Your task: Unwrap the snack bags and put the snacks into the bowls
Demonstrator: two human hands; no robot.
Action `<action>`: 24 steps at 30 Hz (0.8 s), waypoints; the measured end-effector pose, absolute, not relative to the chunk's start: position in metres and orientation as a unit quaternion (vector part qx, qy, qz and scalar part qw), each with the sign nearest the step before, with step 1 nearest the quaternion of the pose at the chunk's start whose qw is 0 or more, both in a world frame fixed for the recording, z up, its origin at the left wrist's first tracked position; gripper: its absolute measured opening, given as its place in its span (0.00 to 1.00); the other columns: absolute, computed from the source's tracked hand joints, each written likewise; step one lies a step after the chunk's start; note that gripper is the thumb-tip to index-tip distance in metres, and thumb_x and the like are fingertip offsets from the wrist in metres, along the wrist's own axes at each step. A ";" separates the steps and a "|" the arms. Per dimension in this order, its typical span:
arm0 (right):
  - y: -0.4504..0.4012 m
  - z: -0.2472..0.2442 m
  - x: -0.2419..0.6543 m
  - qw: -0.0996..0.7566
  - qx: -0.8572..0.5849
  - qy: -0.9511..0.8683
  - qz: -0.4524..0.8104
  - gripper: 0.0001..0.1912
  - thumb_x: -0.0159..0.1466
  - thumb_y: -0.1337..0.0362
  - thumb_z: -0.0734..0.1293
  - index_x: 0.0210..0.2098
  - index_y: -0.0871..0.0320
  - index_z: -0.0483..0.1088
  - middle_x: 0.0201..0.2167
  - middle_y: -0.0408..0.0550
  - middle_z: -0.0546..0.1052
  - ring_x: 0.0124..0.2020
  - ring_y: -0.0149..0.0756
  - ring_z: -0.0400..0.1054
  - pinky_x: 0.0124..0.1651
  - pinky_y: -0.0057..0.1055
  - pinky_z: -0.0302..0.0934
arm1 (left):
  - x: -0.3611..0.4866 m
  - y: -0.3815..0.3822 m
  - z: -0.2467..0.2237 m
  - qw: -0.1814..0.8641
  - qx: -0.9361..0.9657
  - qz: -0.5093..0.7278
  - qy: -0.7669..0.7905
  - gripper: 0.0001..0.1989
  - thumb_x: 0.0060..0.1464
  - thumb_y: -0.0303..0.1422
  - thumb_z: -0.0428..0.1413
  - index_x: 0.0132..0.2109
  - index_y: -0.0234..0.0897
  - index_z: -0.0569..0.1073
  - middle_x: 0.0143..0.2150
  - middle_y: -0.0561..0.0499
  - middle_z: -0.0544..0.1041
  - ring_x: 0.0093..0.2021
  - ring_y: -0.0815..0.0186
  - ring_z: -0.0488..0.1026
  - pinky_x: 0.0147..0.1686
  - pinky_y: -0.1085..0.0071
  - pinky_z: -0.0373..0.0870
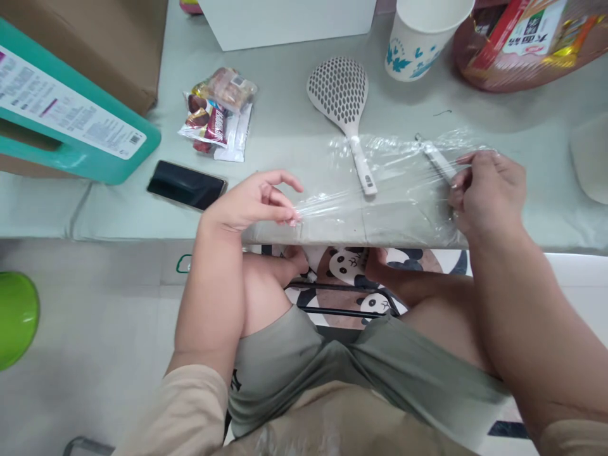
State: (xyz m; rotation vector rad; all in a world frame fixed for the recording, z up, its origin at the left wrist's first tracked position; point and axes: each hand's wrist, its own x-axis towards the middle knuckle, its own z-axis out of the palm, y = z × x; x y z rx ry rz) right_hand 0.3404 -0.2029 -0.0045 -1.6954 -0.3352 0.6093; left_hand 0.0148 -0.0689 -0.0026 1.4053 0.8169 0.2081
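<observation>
From here I have the left hand pinching one end of the clear plastic film and the right hand gripping its right end, above the near side of the worktop.

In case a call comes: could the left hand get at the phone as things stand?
Probably yes: the phone lies close beside the left hand, with no object between them, though that hand would likely first have to release the clear plastic film it pinches.
</observation>
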 end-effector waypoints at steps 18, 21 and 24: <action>-0.214 -0.008 0.334 0.548 -0.691 -0.241 0.404 0.12 0.63 0.66 0.65 0.23 0.57 0.68 0.46 0.51 0.85 0.15 0.20 0.50 0.16 0.29 0.35 | 0.064 -0.068 -0.036 0.562 0.623 0.329 0.434 0.31 0.51 0.41 0.68 0.60 0.50 0.69 0.61 0.44 0.72 0.56 0.57 0.76 0.50 0.63 0.77; -0.212 -0.010 0.333 0.548 -0.703 -0.233 0.390 0.12 0.67 0.65 0.65 0.26 0.57 0.72 0.44 0.51 0.84 0.17 0.21 0.53 0.17 0.27 0.40 | 0.067 -0.068 -0.040 0.577 0.629 0.292 0.431 0.41 0.48 0.36 0.70 0.66 0.54 0.63 0.64 0.42 0.71 0.52 0.58 0.78 0.49 0.60 0.78; -0.211 -0.013 0.334 0.550 -0.705 -0.240 0.377 0.13 0.69 0.65 0.64 0.28 0.58 0.73 0.40 0.51 0.83 0.17 0.21 0.54 0.19 0.28 0.44 | 0.066 -0.065 -0.039 0.548 0.644 0.325 0.423 0.40 0.47 0.32 0.69 0.66 0.53 0.64 0.65 0.43 0.70 0.54 0.57 0.77 0.52 0.60 0.77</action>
